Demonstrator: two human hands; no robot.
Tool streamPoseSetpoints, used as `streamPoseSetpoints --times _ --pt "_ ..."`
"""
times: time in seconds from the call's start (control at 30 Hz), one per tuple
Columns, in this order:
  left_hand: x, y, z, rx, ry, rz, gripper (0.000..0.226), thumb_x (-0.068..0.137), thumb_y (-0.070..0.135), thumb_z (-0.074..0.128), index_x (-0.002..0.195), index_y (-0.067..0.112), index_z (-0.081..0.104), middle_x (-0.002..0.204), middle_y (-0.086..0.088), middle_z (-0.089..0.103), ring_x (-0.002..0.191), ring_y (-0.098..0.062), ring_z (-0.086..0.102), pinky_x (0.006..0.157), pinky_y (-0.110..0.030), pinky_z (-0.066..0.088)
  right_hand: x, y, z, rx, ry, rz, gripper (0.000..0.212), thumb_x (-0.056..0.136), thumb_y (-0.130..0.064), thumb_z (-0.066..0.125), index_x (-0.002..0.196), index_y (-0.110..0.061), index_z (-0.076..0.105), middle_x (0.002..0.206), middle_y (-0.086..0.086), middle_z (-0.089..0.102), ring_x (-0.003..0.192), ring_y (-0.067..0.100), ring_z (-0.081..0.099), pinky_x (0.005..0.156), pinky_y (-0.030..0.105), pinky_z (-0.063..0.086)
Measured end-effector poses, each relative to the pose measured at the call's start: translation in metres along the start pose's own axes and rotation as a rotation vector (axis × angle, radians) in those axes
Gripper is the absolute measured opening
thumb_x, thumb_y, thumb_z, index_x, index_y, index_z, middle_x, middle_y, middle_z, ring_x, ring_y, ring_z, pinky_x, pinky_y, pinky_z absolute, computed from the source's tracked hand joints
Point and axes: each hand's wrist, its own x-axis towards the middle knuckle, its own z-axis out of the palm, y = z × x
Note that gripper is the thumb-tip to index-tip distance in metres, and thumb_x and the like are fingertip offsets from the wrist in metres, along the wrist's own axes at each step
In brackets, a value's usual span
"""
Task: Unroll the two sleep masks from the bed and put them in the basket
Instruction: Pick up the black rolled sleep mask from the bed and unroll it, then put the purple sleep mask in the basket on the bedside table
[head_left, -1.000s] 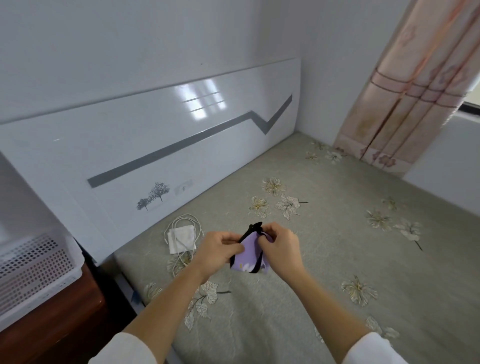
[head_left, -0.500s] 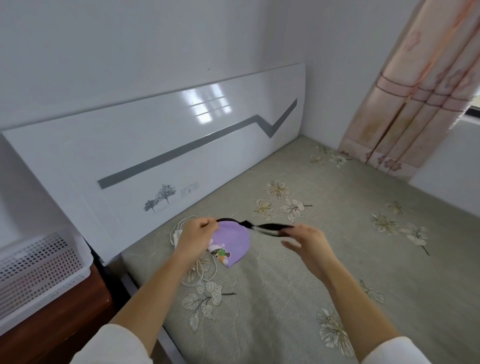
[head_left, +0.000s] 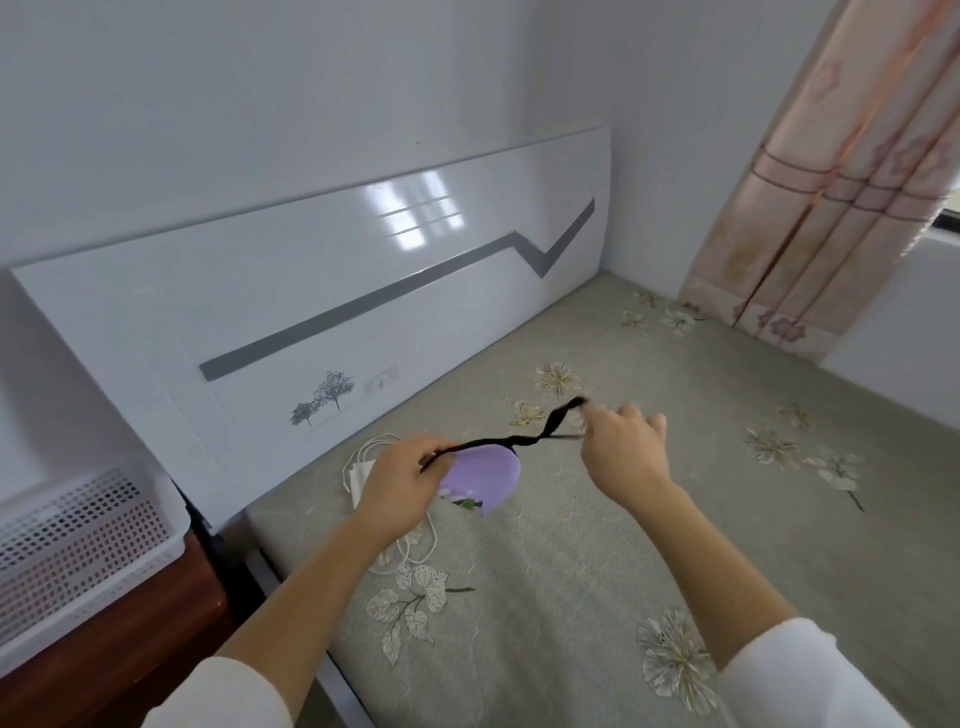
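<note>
A purple sleep mask (head_left: 483, 478) hangs above the bed (head_left: 597, 545), still partly folded, with my left hand (head_left: 402, 491) pinching its near end. Its black strap (head_left: 524, 439) stretches out twisted to the right, and my right hand (head_left: 621, 449) holds the strap's far end. The white perforated basket (head_left: 83, 535) stands at the far left on a wooden bedside cabinet (head_left: 119, 654). I see no second mask.
A white charger with its coiled cable (head_left: 363, 470) lies on the bed just behind my left hand. The glossy white headboard (head_left: 363, 291) runs along the back. A pink curtain (head_left: 831, 197) hangs at the far right corner.
The mask was bunched between both hands. My right hand has since drawn the black strap out to the right while my left hand keeps the purple part, and the view has shifted left.
</note>
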Motion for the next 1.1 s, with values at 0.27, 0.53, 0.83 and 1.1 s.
streamPoseSetpoints --times 0.27,0.53,0.83,1.1 --pt "0.002 0.012 -0.003 -0.220 -0.029 -0.073 0.021 0.091 0.010 0.057 0.092 0.029 0.068 0.078 0.011 0.066 0.063 0.007 0.060 0.060 -0.003 0.043 -0.017 -0.001 0.004 0.700 -0.530 -0.056 0.039 0.067 -0.044 0.080 0.091 -0.015 0.071 0.055 -0.010 0.058 0.044 -0.003 0.047 0.057 0.018 0.033" --pt "-0.003 0.019 0.009 -0.646 0.267 -0.296 0.015 0.092 0.024 0.057 0.099 0.017 0.068 0.090 0.001 0.070 0.084 -0.014 0.065 0.075 -0.022 0.052 -0.029 -0.023 0.040 1.667 -0.468 0.514 0.015 0.080 -0.024 0.070 0.093 -0.018 0.066 0.100 -0.002 0.064 0.098 0.016 0.050 0.076 0.032 0.034" --pt "-0.040 -0.002 0.055 -0.222 0.095 -0.181 0.026 0.082 0.024 0.070 0.108 0.019 0.072 0.107 -0.009 0.059 0.097 -0.009 0.052 0.084 -0.019 0.040 -0.047 -0.064 0.044 1.899 -0.600 0.687 0.015 0.080 -0.030 0.068 0.089 -0.019 0.064 0.092 -0.007 0.059 0.086 0.011 0.048 0.081 0.033 0.035" --pt "-0.055 -0.014 0.046 -0.190 0.112 -0.181 0.037 0.070 0.055 0.063 0.098 0.034 0.072 0.107 -0.003 0.059 0.112 -0.026 0.052 0.099 -0.043 0.045 -0.062 -0.081 0.048 1.874 -0.676 0.619 0.016 0.081 -0.031 0.066 0.092 -0.019 0.065 0.093 -0.007 0.064 0.091 0.009 0.052 0.077 0.031 0.037"
